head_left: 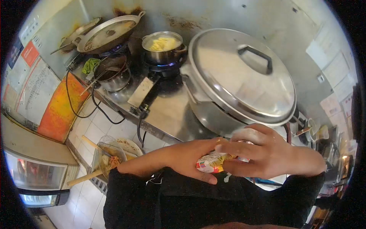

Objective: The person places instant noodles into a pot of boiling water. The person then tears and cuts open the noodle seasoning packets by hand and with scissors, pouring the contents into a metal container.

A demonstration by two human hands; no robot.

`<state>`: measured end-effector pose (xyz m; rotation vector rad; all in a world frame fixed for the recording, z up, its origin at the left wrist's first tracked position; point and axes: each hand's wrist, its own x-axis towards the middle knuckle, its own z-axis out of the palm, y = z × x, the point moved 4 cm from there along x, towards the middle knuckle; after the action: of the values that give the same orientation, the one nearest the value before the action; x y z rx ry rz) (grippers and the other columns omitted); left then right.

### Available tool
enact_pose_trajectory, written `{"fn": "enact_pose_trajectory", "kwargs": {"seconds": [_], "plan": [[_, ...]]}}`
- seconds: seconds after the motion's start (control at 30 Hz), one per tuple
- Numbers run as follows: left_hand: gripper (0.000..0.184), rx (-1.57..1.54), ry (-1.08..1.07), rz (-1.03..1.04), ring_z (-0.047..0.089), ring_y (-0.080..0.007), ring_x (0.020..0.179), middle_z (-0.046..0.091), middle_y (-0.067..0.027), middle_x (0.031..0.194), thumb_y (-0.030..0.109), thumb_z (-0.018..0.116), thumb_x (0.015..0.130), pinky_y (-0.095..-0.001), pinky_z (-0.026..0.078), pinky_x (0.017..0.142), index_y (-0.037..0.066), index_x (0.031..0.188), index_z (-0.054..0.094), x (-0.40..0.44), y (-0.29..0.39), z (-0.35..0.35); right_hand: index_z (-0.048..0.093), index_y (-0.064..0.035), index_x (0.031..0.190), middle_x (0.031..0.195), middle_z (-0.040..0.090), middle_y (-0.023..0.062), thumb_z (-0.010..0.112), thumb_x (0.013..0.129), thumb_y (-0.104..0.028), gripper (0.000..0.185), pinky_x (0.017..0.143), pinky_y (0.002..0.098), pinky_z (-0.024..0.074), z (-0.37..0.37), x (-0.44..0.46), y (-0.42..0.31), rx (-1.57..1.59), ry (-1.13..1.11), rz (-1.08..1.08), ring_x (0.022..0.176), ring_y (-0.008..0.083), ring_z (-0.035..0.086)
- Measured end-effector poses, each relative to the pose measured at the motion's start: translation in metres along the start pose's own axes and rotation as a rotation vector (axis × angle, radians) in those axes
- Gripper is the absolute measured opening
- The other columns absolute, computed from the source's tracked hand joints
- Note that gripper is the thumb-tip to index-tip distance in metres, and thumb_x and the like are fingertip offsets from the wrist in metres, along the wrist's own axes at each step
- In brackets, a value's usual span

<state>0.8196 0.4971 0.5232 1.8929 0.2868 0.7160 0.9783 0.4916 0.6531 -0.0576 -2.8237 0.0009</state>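
Note:
Close in front of my body, my left hand point(196, 156) is wrapped round a container with a red, yellow and white printed label point(215, 162). My right hand point(261, 152) reaches over its upper end from the right, fingers bent around it. Between them, the hands hide most of the container, so I cannot tell whether it is a can or a packet. Just beyond my hands stands a very large metal pot point(213, 118) under a domed lid point(232, 72) with a black handle.
Yellow pieces fill a small pot point(160, 57) over a blue flame. A wok point(110, 35) and a dark-stained saucepan point(116, 80) stand left on the steel stove point(164, 114). Black cables point(140, 129) hang off its edge. Lower left is a clear container point(108, 147) of reddish food.

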Motion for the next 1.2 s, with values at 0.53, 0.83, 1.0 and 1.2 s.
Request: {"fn": "enact_pose_trajectory", "kwargs": {"seconds": [0.53,0.83,1.0,1.2], "plan": [[0.092,-0.103,0.312,-0.047,0.05,-0.0235,0.13,0.052,-0.0158,0.139,0.026,0.083,0.078,-0.0382,0.039,0.11,0.0,0.151,0.032,-0.134,0.014,-0.184,0.069,-0.0055,0.089,0.133,0.062,0.0112,0.076,0.075,-0.019,0.021,0.086,0.0447,0.0533,0.031,0.241,0.088,0.091,-0.309,0.097,0.108,0.0325,0.064],[0.036,-0.151,0.752,-0.054,0.065,-0.0176,0.103,0.066,-0.013,0.123,0.022,0.06,0.101,-0.0315,0.052,0.088,-0.002,0.128,0.061,-0.205,-0.054,-0.25,0.061,0.0001,0.102,0.105,0.065,0.0157,0.063,0.091,-0.016,0.02,0.076,0.0366,0.05,0.028,0.305,0.16,0.165,-0.302,0.263,0.089,0.0328,0.062],[0.035,-0.26,1.075,0.169,0.068,-0.0191,0.09,0.068,-0.0111,0.111,0.028,0.051,0.106,-0.0325,0.054,0.076,-0.002,0.121,0.062,-0.213,-0.047,-0.266,0.061,0.0012,0.104,0.088,0.058,0.0111,0.058,0.097,-0.016,0.019,0.073,0.0339,0.0462,0.045,0.323,0.197,0.283,-0.237,0.413,0.08,0.0232,0.055],[0.027,-0.308,1.222,0.15,0.066,-0.016,0.078,0.064,-0.009,0.094,0.028,0.049,0.108,-0.0273,0.052,0.063,0.002,0.11,0.055,-0.204,-0.071,-0.28,0.062,0.0016,0.108,0.09,0.059,0.0056,0.057,0.1,-0.018,0.022,0.077,0.0333,0.0473,0.071,0.332,0.216,0.365,-0.257,0.533,0.086,0.014,0.056]]}}
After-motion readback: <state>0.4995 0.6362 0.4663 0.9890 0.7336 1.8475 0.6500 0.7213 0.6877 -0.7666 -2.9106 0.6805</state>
